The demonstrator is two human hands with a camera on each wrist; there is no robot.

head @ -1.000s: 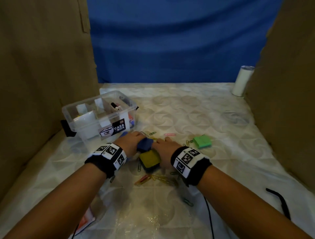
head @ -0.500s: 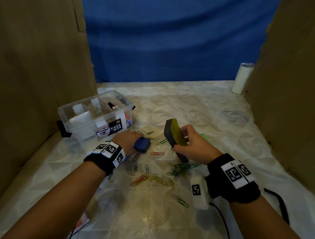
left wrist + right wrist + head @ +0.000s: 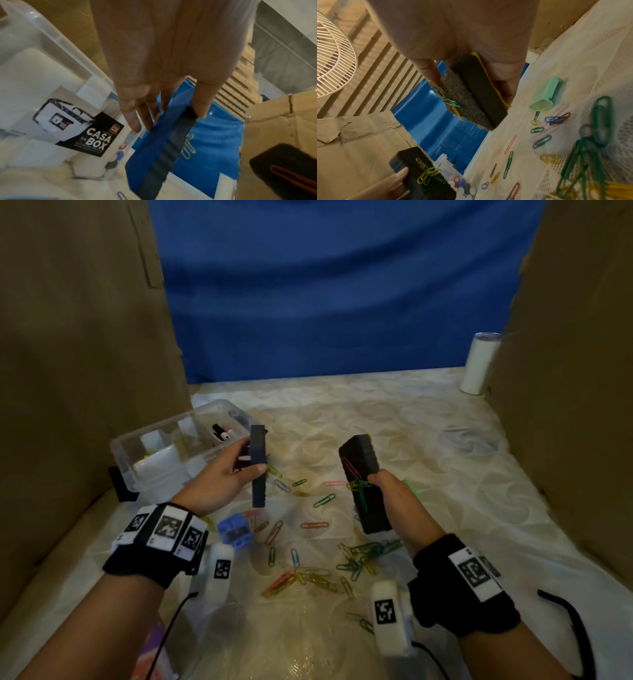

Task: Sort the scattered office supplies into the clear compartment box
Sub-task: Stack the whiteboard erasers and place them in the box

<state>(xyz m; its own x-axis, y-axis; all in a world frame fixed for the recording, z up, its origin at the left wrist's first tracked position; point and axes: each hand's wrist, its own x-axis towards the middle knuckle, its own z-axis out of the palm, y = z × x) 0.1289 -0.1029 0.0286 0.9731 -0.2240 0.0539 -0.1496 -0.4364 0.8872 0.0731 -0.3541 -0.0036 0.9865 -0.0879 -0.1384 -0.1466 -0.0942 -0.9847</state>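
Two whiteboard erasers are held up above the desk, one in each hand. The left hand pinches the blue-backed eraser between thumb and fingers, left of the head view's centre; it stands on edge, so only its thin side shows there. In the right wrist view the same eraser sits at the lower left with yellow and blue paper clips clinging to its dark felt. The right hand grips the yellow-backed eraser right of centre, fingers curled round its lower part; its yellow back is almost wholly turned away, only a thin yellow rim showing. A small clump of clips hangs on its felt face.

The clear compartment box stands at the middle left, its near wall partly hidden behind the left hand. A black marker lies in a rear compartment; the pale contents of the other compartments are too blurred to name.

Many coloured paper clips lie scattered in the lower centre of the frame. A blue stapler-like piece lies below the left hand, its shape hard to make out. A mint green case lies on the desk; in the head view it is nearly hidden behind the right hand. A white tumbler stands at the upper right.
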